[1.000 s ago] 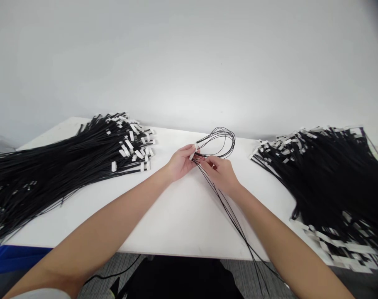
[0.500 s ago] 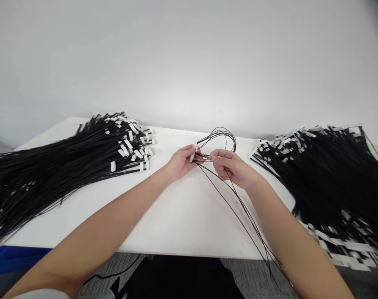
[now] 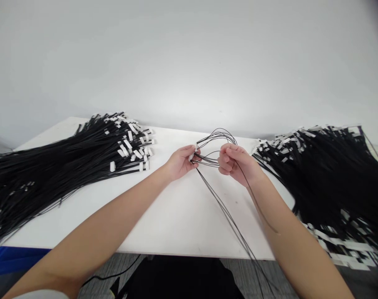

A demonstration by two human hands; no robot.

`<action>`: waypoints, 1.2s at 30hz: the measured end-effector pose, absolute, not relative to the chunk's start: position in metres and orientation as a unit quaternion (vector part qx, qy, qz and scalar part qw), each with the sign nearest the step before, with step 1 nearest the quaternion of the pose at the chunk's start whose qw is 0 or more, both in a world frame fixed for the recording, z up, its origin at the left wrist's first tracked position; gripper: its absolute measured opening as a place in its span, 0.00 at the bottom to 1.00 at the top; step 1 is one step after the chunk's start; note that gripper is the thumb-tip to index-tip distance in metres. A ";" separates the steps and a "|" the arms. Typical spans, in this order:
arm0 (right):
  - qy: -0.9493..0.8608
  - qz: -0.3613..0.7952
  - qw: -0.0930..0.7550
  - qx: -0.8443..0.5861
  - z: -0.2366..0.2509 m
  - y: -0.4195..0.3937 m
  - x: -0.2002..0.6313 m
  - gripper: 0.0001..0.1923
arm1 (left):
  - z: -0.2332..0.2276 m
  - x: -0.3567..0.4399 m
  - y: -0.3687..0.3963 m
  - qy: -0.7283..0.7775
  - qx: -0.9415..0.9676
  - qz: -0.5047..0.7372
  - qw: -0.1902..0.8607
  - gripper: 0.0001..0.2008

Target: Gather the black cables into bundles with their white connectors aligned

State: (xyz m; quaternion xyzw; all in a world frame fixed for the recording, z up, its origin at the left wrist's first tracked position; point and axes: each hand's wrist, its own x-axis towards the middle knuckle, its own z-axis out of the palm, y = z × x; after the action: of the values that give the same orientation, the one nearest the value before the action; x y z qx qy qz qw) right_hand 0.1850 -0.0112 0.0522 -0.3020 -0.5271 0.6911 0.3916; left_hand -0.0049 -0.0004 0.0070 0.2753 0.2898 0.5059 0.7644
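Left hand (image 3: pixel 180 162) pinches the white-tagged end of thin black looped wires (image 3: pixel 218 139); right hand (image 3: pixel 235 164) fingers close on the strands just beside, keeping the loop gathered above the white surface (image 3: pixel 182 216).

Two bare forearms, left hand (image 3: pixel 180 162) and right hand (image 3: pixel 235 165) ungloved, no rings, watch or bands visible, short plain nails, edge of a white sleeve (image 3: pixel 42 294) far back along the left arm, right sleeve out of view

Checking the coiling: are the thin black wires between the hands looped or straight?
Looped: the black wires arc between left hand and right hand, tails trailing off the table.
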 end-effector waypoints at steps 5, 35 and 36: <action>-0.574 0.622 0.419 -0.328 0.056 -0.010 0.189 0.15 | 0.007 -0.006 0.001 0.292 0.279 0.494 0.770 0.04; -0.678 0.262 0.478 -0.493 0.046 -0.012 0.177 0.08 | 0.003 -0.004 0.002 0.320 0.297 0.503 0.746 0.06; -0.681 0.244 0.485 -0.491 0.045 -0.011 0.177 0.08 | 0.003 -0.004 0.002 0.319 0.297 0.502 0.747 0.06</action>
State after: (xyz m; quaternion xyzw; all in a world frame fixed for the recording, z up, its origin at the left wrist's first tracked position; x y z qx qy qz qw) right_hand 0.1775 -0.0110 0.0447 -0.4912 -0.6811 0.2442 0.4849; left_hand -0.0043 0.0015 0.0034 0.2973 0.3185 0.5018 0.7472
